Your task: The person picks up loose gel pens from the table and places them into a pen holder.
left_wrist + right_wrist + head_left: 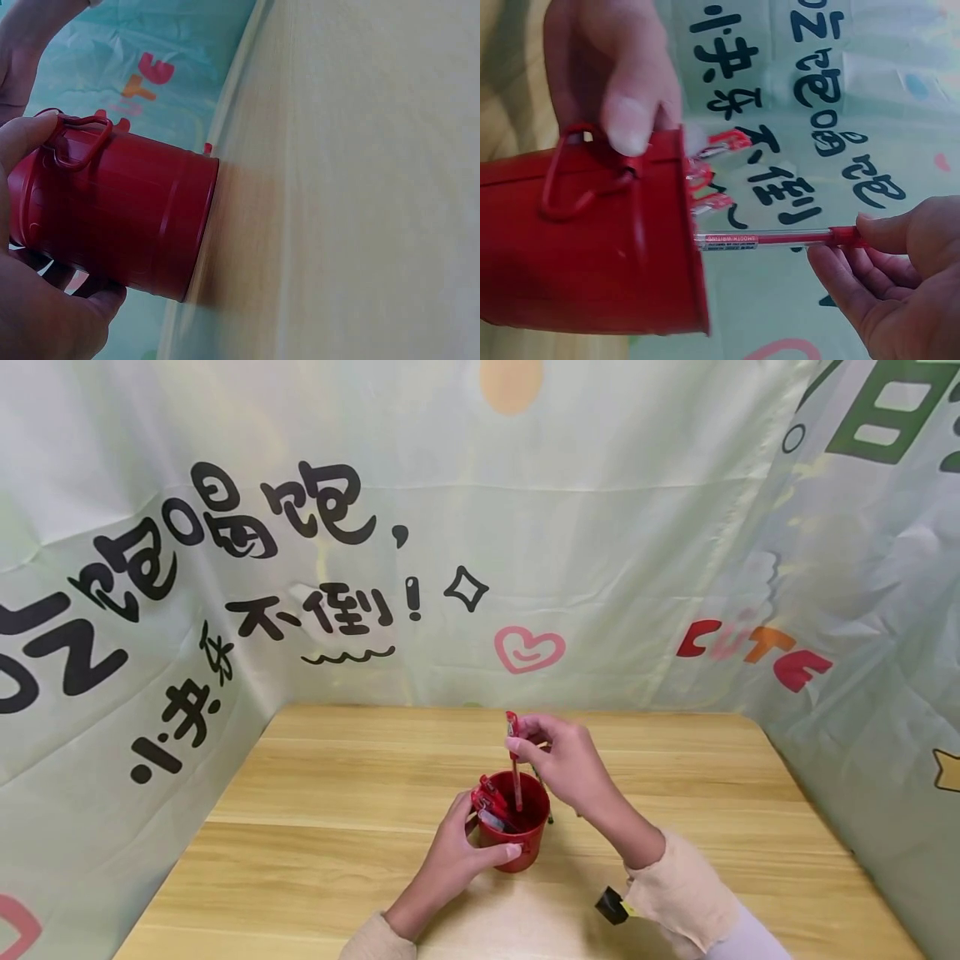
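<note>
A red metal bucket (531, 852) with a small wire handle (577, 191) stands on the table, several red-capped pens (489, 795) leaning inside against its left rim. My left hand (457, 852) grips the bucket from the left, thumb over the near side by the handle and fingers round the far side. Above the opening, my right hand (566, 760) pinches a clear-barrelled red pen (780, 238) by its red upper end. That pen points downward, its lower end within the bucket's mouth.
The wooden table (315, 860) is bordered by printed fabric curtains (615, 568) at the back and sides. Behind the bucket's right side, a thin dark green item (551, 817) shows partly. A small black block (611, 906) sits by the right sleeve (682, 889).
</note>
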The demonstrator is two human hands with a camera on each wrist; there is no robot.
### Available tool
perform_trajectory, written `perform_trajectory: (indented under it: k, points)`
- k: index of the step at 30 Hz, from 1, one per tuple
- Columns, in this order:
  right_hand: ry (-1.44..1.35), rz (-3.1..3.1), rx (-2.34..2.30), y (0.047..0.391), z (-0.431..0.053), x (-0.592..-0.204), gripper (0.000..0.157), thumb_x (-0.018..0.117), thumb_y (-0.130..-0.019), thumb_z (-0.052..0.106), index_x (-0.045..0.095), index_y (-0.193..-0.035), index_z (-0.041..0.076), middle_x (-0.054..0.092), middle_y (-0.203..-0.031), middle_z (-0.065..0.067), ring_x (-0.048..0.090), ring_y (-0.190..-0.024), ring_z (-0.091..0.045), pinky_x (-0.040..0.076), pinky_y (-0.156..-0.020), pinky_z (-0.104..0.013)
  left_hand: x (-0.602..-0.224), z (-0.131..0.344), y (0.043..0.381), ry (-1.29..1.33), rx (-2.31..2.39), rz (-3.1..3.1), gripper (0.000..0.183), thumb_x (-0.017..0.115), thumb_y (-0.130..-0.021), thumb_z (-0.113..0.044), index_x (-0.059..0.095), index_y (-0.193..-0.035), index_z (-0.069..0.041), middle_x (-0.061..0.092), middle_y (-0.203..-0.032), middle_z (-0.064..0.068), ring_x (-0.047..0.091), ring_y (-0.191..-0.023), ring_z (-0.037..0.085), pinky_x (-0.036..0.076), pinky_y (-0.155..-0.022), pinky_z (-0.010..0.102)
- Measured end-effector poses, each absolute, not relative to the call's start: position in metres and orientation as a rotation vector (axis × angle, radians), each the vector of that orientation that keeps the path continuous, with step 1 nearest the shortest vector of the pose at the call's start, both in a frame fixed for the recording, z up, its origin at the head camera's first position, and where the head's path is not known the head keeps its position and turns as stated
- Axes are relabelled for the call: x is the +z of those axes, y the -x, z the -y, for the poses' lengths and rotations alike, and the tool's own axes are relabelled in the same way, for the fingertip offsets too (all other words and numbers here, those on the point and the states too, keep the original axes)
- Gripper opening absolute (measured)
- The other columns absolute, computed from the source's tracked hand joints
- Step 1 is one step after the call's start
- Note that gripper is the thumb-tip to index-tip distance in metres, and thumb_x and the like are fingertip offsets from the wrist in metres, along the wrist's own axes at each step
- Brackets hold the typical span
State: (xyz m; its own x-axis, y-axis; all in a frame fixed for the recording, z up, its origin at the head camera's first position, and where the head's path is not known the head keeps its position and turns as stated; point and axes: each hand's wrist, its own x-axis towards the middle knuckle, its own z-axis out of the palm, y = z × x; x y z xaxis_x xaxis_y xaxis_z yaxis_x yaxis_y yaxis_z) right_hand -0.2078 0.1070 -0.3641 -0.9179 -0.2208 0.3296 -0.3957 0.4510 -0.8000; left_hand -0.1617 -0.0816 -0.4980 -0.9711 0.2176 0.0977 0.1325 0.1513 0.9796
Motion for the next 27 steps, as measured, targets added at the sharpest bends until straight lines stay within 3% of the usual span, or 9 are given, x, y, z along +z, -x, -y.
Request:
perform_trajectory:
  k: [7,27]
  points:
    - [-0.548,2.549,1.352,0.207,-0.101,-0.379,0.015,0.08,-0.091,0.013,0.074,-0.104,0.008,0.076,-0.092,-0.004,0.074,-0.085,-0.015,0.065,-0.079,-0.032,-0.498,0.081,0.161,-0.362,1.971,-2.337,0.074,0.09,-0.079,-0.037,0.052,-0.142,-0.038,0.052,-0.144,-0.01,0.049,-0.141,0.018,0.039,-0.122,0.048]
    - [-0.522,2.768,1.048,0.209,-0.089,-0.395,0.011,0.084,-0.087,0.015,0.076,-0.093,0.011,0.077,-0.085,-0.001,0.065,-0.069,-0.006,0.058,-0.062,-0.023,-0.498,0.082,0.162,-0.353,1.954,-2.35,0.076,0.089,-0.08,-0.037,0.05,-0.145,-0.036,0.051,-0.146,-0.01,0.049,-0.142,0.019,0.04,-0.121,0.05]
